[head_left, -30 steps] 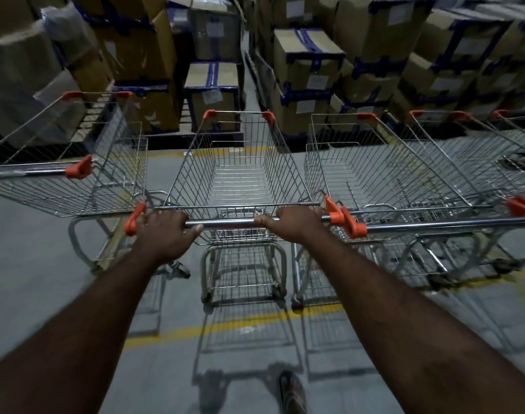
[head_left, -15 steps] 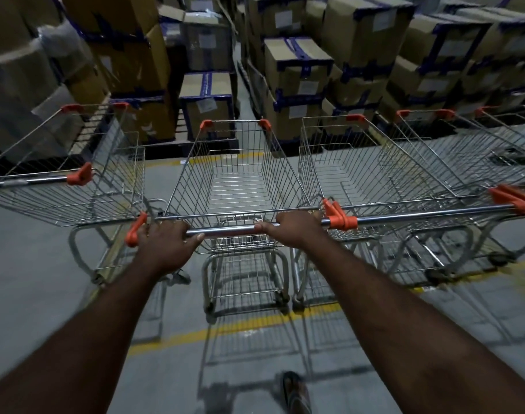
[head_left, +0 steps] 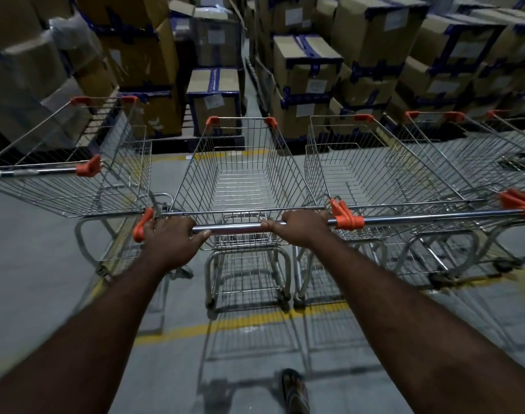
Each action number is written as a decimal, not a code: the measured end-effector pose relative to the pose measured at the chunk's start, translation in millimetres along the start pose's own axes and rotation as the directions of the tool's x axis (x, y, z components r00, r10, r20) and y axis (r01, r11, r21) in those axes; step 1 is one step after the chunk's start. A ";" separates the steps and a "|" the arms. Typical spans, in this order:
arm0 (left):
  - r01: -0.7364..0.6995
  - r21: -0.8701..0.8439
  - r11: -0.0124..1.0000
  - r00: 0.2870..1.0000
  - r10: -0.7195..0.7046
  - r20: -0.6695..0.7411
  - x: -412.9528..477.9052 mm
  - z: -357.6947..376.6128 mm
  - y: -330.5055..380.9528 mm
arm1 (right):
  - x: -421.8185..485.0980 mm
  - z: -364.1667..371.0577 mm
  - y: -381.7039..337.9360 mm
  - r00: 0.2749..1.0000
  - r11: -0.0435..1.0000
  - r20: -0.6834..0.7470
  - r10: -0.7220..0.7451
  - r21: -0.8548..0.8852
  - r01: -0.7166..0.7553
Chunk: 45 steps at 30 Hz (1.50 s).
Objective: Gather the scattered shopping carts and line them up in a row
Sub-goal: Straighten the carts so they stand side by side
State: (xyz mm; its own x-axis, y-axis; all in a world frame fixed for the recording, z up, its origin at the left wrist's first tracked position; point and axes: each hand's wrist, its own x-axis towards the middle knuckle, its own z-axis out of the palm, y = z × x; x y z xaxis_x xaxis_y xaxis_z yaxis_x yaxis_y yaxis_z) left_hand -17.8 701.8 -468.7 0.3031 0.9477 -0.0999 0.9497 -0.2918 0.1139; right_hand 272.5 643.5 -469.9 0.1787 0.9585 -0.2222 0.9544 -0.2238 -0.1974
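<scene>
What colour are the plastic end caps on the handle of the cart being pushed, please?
Orange, seen in the head view on the cart handle's end caps.

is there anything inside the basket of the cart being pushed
No, the middle cart, held at its handle by the left hand and right hand, shows only bare wire mesh inside.

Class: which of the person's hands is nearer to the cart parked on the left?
Left. The left hand grips the handle end beside the left cart; the right hand grips the opposite end, farther away.
</scene>
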 end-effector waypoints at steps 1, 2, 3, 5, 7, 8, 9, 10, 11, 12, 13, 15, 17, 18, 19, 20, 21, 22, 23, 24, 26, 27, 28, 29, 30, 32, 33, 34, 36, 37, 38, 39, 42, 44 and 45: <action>-0.001 -0.001 1.000 1.000 0.001 -0.001 -0.2 0.4 -0.4 | -0.6 -0.2 -0.2 1.000 1.000 0.000 -0.003 -0.005 0.003; -0.003 -0.001 1.000 1.000 0.003 -0.004 -0.2 1.1 -0.8 | -2.0 -1.3 -0.7 1.000 1.000 -0.002 -0.005 -0.015 0.005; -0.007 0.000 1.000 1.000 0.007 -0.009 -0.2 2.1 -1.3 | -3.5 -2.5 -1.2 1.000 1.000 -0.003 -0.006 -0.028 0.006; -0.018 0.003 1.000 1.000 0.018 -0.024 -0.6 3.3 -2.1 | -5.7 -5.1 -1.8 1.000 0.998 -0.002 -0.002 -0.062 0.002; -0.017 0.007 1.000 0.999 0.017 -0.028 -2.0 3.7 -2.0 | -6.1 -5.7 -1.2 1.000 0.997 0.002 -0.002 -0.080 0.003; -0.014 0.011 1.000 1.000 0.014 -0.027 -3.1 3.5 -1.7 | -5.9 -5.1 -0.6 1.000 0.997 0.009 -0.005 -0.074 0.005; -0.011 0.015 1.000 1.000 0.012 -0.027 -4.4 3.1 -0.8 | -5.8 -4.9 -0.2 1.000 0.998 0.013 -0.006 -0.064 0.007; -0.008 0.017 1.000 1.000 0.009 -0.028 -5.8 2.5 0.3 | -5.6 -4.6 0.5 1.000 0.998 0.011 -0.008 -0.057 0.009; -0.008 0.015 1.000 1.000 0.008 -0.029 -7.0 2.2 1.1 | -5.2 -4.5 1.3 1.000 0.999 0.008 -0.012 -0.052 0.012; -0.010 0.013 1.000 0.999 0.010 -0.033 -8.1 2.4 1.6 | -5.2 -4.4 2.1 1.000 0.999 0.007 -0.018 -0.047 0.018; -0.014 0.011 1.000 0.999 0.014 -0.036 -9.2 2.8 1.7 | -5.5 -4.3 3.0 1.000 0.999 0.008 -0.025 -0.043 0.025; -0.018 0.004 1.000 0.999 0.019 -0.039 -11.5 4.3 1.6 | -6.9 -4.8 3.6 0.999 0.999 0.013 -0.032 -0.041 0.033; -0.018 -0.008 1.000 0.999 0.018 -0.038 -14.5 5.2 2.2 | -9.4 -6.8 3.4 0.999 0.998 0.017 -0.035 -0.048 0.036; -0.019 -0.010 1.000 0.999 0.019 -0.041 -16.2 5.1 3.0 | -10.5 -7.7 3.3 0.999 0.998 0.013 -0.037 -0.053 0.038; -0.021 -0.009 1.000 0.999 0.021 -0.041 -17.6 5.4 3.7 | -11.4 -8.3 3.5 0.999 0.998 0.011 -0.039 -0.053 0.039; -0.023 -0.007 1.000 0.999 0.023 -0.041 -19.0 4.9 4.9 | -12.1 -8.9 3.6 0.999 0.998 0.013 -0.039 -0.050 0.039; -0.023 -0.006 1.000 0.999 0.023 -0.039 -19.8 5.0 5.7 | -12.2 -9.4 4.1 0.999 0.998 0.014 -0.037 -0.050 0.038; -0.021 -0.005 1.000 0.999 0.021 -0.037 -20.4 4.9 6.6 | -12.0 -9.3 4.7 0.999 0.998 0.015 -0.033 -0.054 0.034; -0.019 -0.008 1.000 0.999 0.019 -0.034 -20.7 5.1 6.8 | -10.9 -8.5 5.7 0.999 0.998 0.017 -0.028 -0.056 0.029; -0.018 -0.013 1.000 0.999 0.017 -0.034 -20.6 5.7 7.1 | -10.8 -8.3 6.1 0.999 0.999 0.023 -0.023 -0.049 0.024; -0.021 -0.017 1.000 0.999 0.020 -0.046 -20.3 7.4 6.8 | -9.0 -6.5 7.4 0.999 1.000 0.035 -0.018 -0.024 0.019; -0.022 -0.014 1.000 0.998 0.021 -0.056 -19.9 8.7 6.2 | -8.7 -5.9 7.6 0.999 1.000 0.033 -0.017 -0.020 0.017; -0.023 -0.013 1.000 0.998 0.022 -0.066 -19.4 10.0 5.5 | -8.6 -5.7 7.6 1.000 1.000 0.025 -0.015 -0.024 0.016; -0.022 -0.014 1.000 0.997 0.021 -0.072 -19.0 11.3 4.8 | -8.4 -5.6 7.7 1.000 0.999 0.019 -0.015 -0.030 0.015; -0.022 -0.015 1.000 0.997 0.021 -0.076 -18.7 12.3 4.3 | -8.4 -5.6 7.0 1.000 0.999 0.015 -0.015 -0.034 0.016; -0.023 -0.017 1.000 0.997 0.021 -0.080 -19.1 13.6 4.2 | -9.2 -6.3 6.5 1.000 0.999 0.018 -0.014 -0.033 0.015; -0.023 -0.019 1.000 0.996 0.022 -0.085 -19.4 13.8 4.4 | -8.9 -6.0 6.8 1.000 0.999 0.020 -0.016 -0.030 0.016; -0.022 -0.022 1.000 0.996 0.020 -0.090 -19.9 13.6 4.9 | -9.8 -6.4 6.7 1.000 0.999 0.018 -0.020 -0.029 0.020; -0.018 -0.030 0.999 0.996 0.015 -0.091 -21.0 13.2 5.3 | -11.2 -6.1 6.4 1.000 0.999 0.011 -0.029 -0.019 0.029; -0.017 -0.031 0.999 0.996 0.014 -0.088 -21.4 13.2 5.4 | -11.8 -5.9 6.0 1.000 0.999 0.008 -0.027 -0.017 0.027; -0.016 -0.031 0.999 0.996 0.013 -0.086 -22.0 13.3 5.1 | -12.4 -5.9 5.3 1.000 0.999 0.006 -0.022 -0.025 0.022; -0.014 -0.028 1.000 0.996 0.012 -0.087 -22.6 13.3 4.6 | -13.0 -5.6 4.7 1.000 0.999 0.005 -0.017 -0.034 0.017; -0.017 -0.027 0.999 0.996 0.014 -0.090 -24.0 12.6 0.9 | -15.9 -4.8 1.3 1.000 0.999 0.007 -0.013 -0.046 0.014; -0.023 -0.022 0.999 0.996 0.021 -0.091 -24.7 10.9 -1.0 | -16.6 -3.8 -1.2 1.000 0.999 0.015 -0.013 -0.039 0.014; -0.024 -0.021 0.999 0.995 0.022 -0.093 -24.8 9.8 -1.4 | -17.0 -3.2 -1.8 1.000 0.999 0.018 -0.013 -0.038 0.013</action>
State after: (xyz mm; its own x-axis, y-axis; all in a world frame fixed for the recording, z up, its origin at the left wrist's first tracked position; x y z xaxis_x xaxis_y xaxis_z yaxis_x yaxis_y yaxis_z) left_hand -25.8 677.4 -476.1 0.3151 0.9490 -0.0050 0.9403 -0.3115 0.1370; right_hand 268.5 628.2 -462.7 0.1623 0.9579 -0.2370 0.9652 -0.2040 -0.1635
